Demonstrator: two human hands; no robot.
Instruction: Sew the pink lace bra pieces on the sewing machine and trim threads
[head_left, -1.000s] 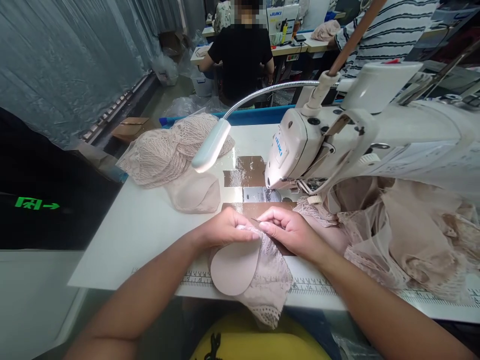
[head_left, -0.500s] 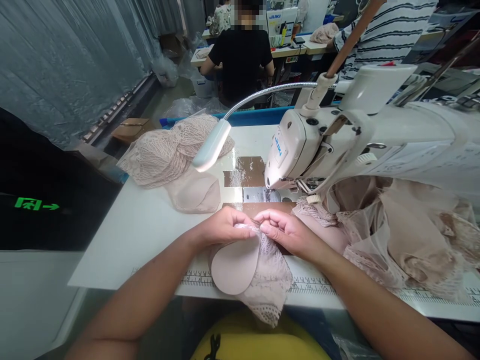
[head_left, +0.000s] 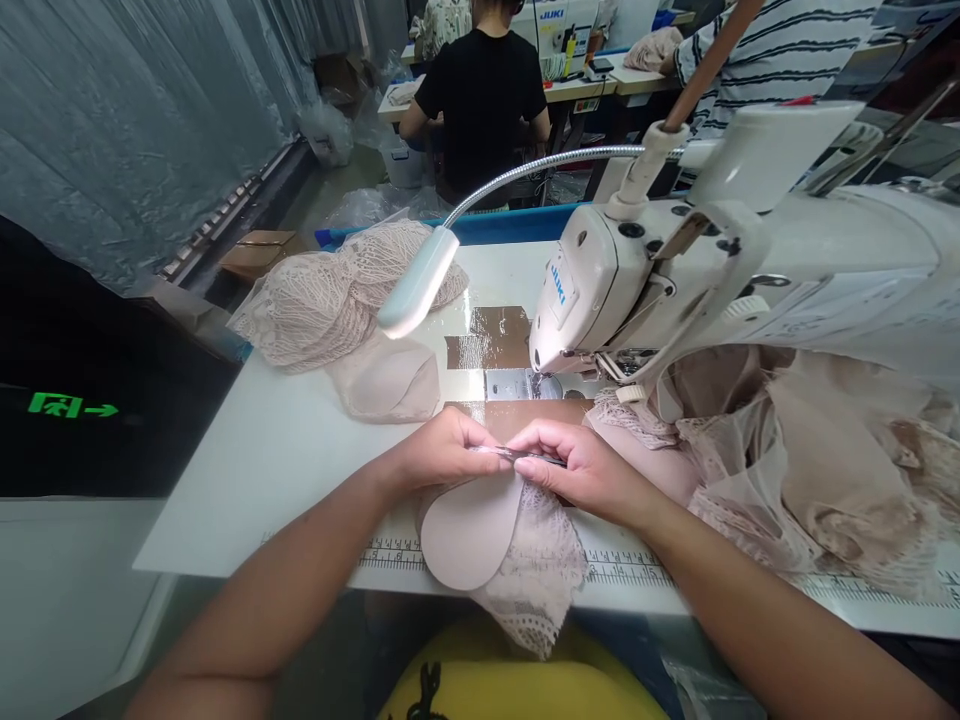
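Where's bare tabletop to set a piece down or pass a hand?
Free: white table left of the left hand, between lace pile and ruler strip. Crowded: fabric heap right of the right hand, under the sewing machine; both hands pinch the lace cup.

Cup: moulded beige cloth, smooth, matt; lace beside it: open-work beige cloth, rough, with scalloped hem; surface: white, smooth, faint sheen; tape patches on it: brown, glossy, reflective; needle plate: bare bright metal; machine casing: white, smooth, glossy; lamp head: white plastic, matt; neck: ribbed metal, shiny; pile: rough open-work lace over smooth cloth; heap: thin beige mesh and lace, crumpled; ruler at the front edge: flat printed strip; sheet on the wall: grey plastic film, wrinkled, slightly shiny.
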